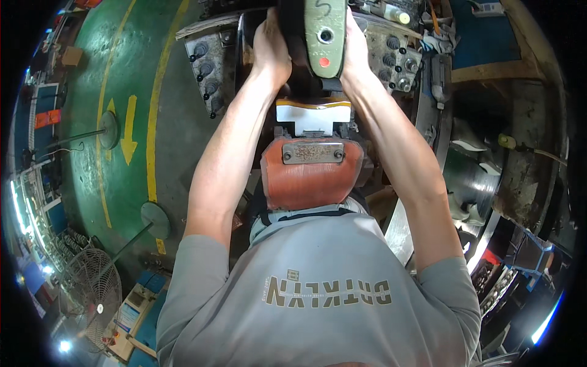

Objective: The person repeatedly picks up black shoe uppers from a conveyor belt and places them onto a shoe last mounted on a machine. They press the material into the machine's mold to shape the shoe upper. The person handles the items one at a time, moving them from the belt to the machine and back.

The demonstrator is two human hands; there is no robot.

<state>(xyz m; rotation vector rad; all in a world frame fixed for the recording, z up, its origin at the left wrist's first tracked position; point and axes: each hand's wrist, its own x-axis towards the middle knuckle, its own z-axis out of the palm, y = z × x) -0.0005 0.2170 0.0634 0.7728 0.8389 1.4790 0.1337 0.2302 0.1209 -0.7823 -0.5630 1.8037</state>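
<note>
A dark shoe [298, 37] sits upside down on a pale green shoe form [324, 37] at the top middle of the machine [391, 55], and both hands press on it; the green form has a round metal hole and a red dot on it; the left hand [269, 49] is curled tight around the left side of the shoe, gripping it; the right hand [354, 52] is wrapped around the right side in the same way, gripping the shoe too; both bare arms reach up from the bottom of the picture to the shoe; just below the shoe is a white block [313, 114] with a yellow line along its top; below that is a fat orange pad [309, 177] with a small metal plate [312, 153] screwed on near its top; on each side of the shoe the machine has grey panels with black knobs [206, 67]; the person wears a grey shirt [318, 293]; off to the left is a green floor [98, 92] with yellow lines and a yellow arrow [128, 131]; a round fan [92, 287] stands at the lower left of the floor; on the right side there is a big shiny metal drum [468, 177].
</note>
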